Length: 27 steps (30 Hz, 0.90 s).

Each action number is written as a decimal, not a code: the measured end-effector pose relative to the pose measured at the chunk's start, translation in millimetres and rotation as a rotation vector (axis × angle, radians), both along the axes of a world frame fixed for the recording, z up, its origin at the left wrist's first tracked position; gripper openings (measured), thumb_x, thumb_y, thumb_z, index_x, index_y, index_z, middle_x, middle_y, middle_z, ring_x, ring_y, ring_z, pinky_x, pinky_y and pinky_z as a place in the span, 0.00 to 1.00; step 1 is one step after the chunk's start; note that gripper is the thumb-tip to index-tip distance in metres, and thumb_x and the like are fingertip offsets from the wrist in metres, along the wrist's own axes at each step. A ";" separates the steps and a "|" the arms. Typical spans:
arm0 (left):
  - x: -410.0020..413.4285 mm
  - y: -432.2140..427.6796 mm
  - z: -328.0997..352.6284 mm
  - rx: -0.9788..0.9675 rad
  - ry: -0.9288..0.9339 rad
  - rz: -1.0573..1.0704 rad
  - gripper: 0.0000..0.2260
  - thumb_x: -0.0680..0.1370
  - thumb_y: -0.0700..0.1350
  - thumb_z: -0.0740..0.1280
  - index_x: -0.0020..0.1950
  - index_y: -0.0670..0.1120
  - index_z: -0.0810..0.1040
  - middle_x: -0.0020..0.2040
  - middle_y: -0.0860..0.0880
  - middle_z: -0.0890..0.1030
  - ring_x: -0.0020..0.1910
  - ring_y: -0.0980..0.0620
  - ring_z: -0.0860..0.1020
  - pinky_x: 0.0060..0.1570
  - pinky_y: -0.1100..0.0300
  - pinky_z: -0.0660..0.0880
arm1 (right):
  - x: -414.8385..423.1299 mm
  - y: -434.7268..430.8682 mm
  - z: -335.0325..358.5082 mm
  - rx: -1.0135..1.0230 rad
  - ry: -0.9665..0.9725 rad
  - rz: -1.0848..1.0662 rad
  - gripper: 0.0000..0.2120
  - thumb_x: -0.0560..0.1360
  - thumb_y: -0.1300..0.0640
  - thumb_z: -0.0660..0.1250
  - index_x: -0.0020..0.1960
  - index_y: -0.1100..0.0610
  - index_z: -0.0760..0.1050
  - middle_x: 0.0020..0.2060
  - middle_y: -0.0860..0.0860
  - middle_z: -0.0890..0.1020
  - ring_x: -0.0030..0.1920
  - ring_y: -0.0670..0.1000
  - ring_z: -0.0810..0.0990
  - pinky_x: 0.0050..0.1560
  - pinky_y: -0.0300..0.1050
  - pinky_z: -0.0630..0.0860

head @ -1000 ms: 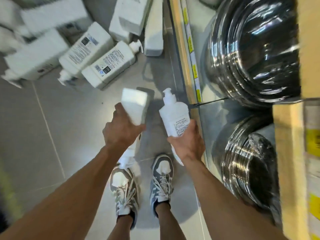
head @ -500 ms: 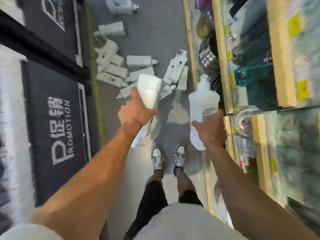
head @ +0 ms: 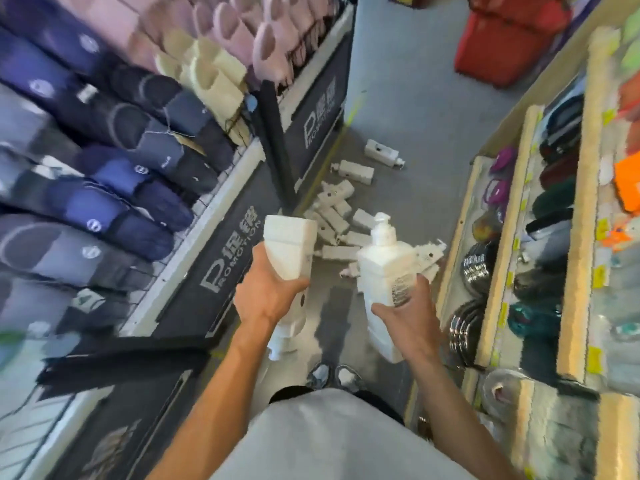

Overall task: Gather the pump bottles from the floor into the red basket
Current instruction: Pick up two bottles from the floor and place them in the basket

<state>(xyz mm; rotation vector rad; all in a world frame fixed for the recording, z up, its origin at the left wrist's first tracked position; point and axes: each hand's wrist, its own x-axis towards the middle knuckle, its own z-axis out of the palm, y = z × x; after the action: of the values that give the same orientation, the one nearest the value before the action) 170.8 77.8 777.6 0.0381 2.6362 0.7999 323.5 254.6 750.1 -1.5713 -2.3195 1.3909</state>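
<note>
Carry leg of the job right now, I reckon: both hands are loaded and nothing's been dropped off yet. My left hand (head: 266, 299) is wrapped round an upside-down bottle (head: 289, 247), base pointing up and pump hanging down below the wrist. My right hand (head: 408, 317) grips an upright bottle (head: 384, 268) round its lower body, pump head on top. Both arms reach out in front of my torso, elbows a bit bent, with the two bottles side by side and not touching as far as I can tell

The red basket (head: 509, 46) looks to sit on the floor (head: 415, 116) at the far end of the aisle, well apart from me. It's past the pile of bottles (head: 336, 216) scattered between the slipper rack (head: 104, 150) and the shelf (head: 498, 237). So the next move, as I see it, is walking up the aisle, stepping round that pile without kicking anything, then lowering both bottles into the basket. The flipped one could slip if its pump catches on the rim, so I'd grip it firmly. Plenty left on the floor, so I'd call this early days
</note>
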 end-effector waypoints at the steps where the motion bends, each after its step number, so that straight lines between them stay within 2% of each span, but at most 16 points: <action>1: 7.5 -12.0 6.8 0.022 0.012 0.073 0.38 0.66 0.59 0.75 0.69 0.56 0.60 0.55 0.50 0.79 0.53 0.41 0.79 0.50 0.47 0.76 | -7.7 -2.0 5.0 0.009 0.025 0.078 0.33 0.63 0.51 0.79 0.62 0.43 0.65 0.49 0.45 0.79 0.48 0.55 0.79 0.46 0.49 0.75; 5: 47.7 -59.4 31.9 0.089 0.056 0.370 0.37 0.66 0.58 0.76 0.70 0.55 0.61 0.53 0.52 0.75 0.52 0.42 0.76 0.47 0.51 0.70 | -37.3 -14.7 22.9 0.115 0.127 0.364 0.37 0.61 0.56 0.82 0.66 0.49 0.68 0.55 0.52 0.79 0.54 0.58 0.77 0.50 0.53 0.77; 9: 99.0 -103.7 48.4 0.131 0.094 0.616 0.40 0.62 0.62 0.73 0.70 0.56 0.61 0.56 0.51 0.77 0.52 0.43 0.75 0.46 0.52 0.68 | -54.2 -35.6 37.9 0.183 0.203 0.581 0.39 0.59 0.57 0.82 0.66 0.50 0.69 0.57 0.51 0.78 0.57 0.56 0.76 0.53 0.56 0.78; 13: 148.7 -136.1 66.4 0.119 0.142 0.816 0.39 0.60 0.63 0.71 0.68 0.58 0.61 0.56 0.50 0.79 0.52 0.41 0.78 0.47 0.49 0.73 | -60.9 -63.0 50.9 0.203 0.221 0.792 0.37 0.57 0.52 0.81 0.62 0.46 0.69 0.54 0.48 0.77 0.53 0.55 0.77 0.49 0.55 0.80; 17: 201.8 -178.5 85.3 0.049 0.211 1.015 0.38 0.63 0.60 0.75 0.69 0.59 0.61 0.52 0.51 0.79 0.50 0.41 0.78 0.49 0.47 0.77 | -63.5 -122.3 65.7 0.183 0.232 1.029 0.40 0.54 0.43 0.76 0.64 0.43 0.68 0.54 0.45 0.78 0.51 0.54 0.80 0.48 0.56 0.81; 20: 242.8 -220.4 94.3 0.029 0.267 1.165 0.36 0.65 0.59 0.75 0.68 0.60 0.61 0.52 0.53 0.78 0.49 0.44 0.77 0.47 0.50 0.74 | -50.5 -187.0 85.2 0.116 0.289 1.227 0.40 0.57 0.48 0.78 0.65 0.41 0.66 0.55 0.45 0.77 0.54 0.52 0.78 0.52 0.56 0.80; 23: 267.7 -243.2 93.5 0.072 0.262 1.267 0.35 0.64 0.58 0.75 0.66 0.62 0.62 0.53 0.54 0.80 0.49 0.46 0.76 0.49 0.50 0.74 | -37.5 -229.1 93.4 -0.006 0.294 1.323 0.37 0.59 0.56 0.78 0.63 0.40 0.66 0.53 0.44 0.76 0.52 0.50 0.76 0.48 0.52 0.77; 27: 308.3 -270.7 89.1 0.138 0.288 1.444 0.37 0.64 0.56 0.76 0.68 0.63 0.63 0.55 0.52 0.81 0.51 0.43 0.77 0.53 0.48 0.76 | -13.1 -288.5 86.6 -0.061 0.264 1.486 0.33 0.60 0.57 0.78 0.57 0.39 0.65 0.50 0.42 0.76 0.50 0.47 0.77 0.45 0.52 0.78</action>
<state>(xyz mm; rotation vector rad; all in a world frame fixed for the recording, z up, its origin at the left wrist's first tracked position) 479.1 -193.0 866.7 -1.9732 2.5094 1.3921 310.5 -33.9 836.7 0.6886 -3.1803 1.5045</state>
